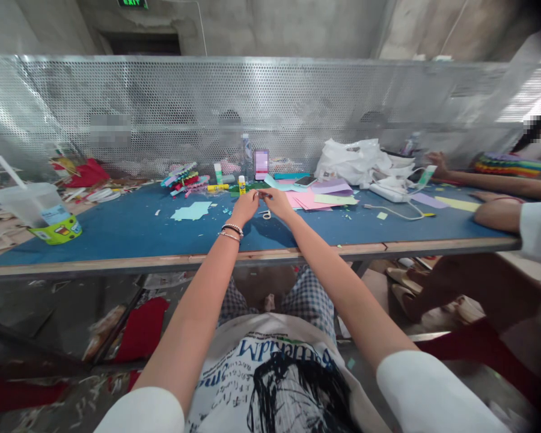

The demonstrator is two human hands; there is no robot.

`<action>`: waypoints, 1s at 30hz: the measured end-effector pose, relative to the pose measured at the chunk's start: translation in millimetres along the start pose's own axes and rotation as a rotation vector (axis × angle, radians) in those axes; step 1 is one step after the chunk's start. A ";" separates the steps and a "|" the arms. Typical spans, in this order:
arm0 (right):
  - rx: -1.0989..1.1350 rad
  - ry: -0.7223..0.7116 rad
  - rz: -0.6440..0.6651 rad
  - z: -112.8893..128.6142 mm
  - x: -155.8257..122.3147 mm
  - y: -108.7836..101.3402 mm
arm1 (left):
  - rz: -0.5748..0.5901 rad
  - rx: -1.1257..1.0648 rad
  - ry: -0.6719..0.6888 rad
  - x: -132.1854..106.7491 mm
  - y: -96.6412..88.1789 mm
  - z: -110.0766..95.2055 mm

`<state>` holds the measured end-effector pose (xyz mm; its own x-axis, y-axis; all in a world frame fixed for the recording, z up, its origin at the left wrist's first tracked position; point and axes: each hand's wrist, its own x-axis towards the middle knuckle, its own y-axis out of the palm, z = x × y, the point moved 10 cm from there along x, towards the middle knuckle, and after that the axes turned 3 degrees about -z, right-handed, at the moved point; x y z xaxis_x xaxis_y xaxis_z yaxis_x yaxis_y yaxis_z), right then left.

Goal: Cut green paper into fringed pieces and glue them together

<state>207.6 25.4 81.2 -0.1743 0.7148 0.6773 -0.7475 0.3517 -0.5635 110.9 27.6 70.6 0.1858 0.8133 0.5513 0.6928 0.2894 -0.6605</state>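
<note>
My left hand (246, 205) and my right hand (276, 202) meet fingertip to fingertip just above the blue tabletop (198, 236). Both have their fingers drawn together in a pinch; whatever lies between them is too small or hidden to name. Just below the hands are the pale handles of a pair of scissors (266, 214). An upright yellow glue stick (242, 185) stands behind my left hand, with another yellow tube (217, 188) lying to its left. Pink paper sheets (313, 200) spread out right of my right hand, and a cut light-blue paper (192, 210) lies to the left.
A phone (261, 163) is propped upright behind the hands, near a clear bottle (246, 157). White plastic bags (347, 162) and a cabled white power strip (388, 191) sit to the right, by another person's arm (496, 183). A lidless-looking plastic cup (31, 204) stands far left.
</note>
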 end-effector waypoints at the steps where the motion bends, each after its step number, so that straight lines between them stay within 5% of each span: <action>1: 0.000 0.000 0.001 0.2 -0.1 0.0 | -0.001 0.005 0.001 0.1 0.1 0.1; 30: 0.023 0.037 -0.006 -4.4 1.6 -0.5 | -0.014 -0.015 -0.010 1.2 -0.6 1.4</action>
<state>210.5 29.0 80.6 -0.1466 0.7349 0.6621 -0.7627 0.3423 -0.5487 109.8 29.1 71.0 0.1690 0.8141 0.5555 0.7060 0.2933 -0.6446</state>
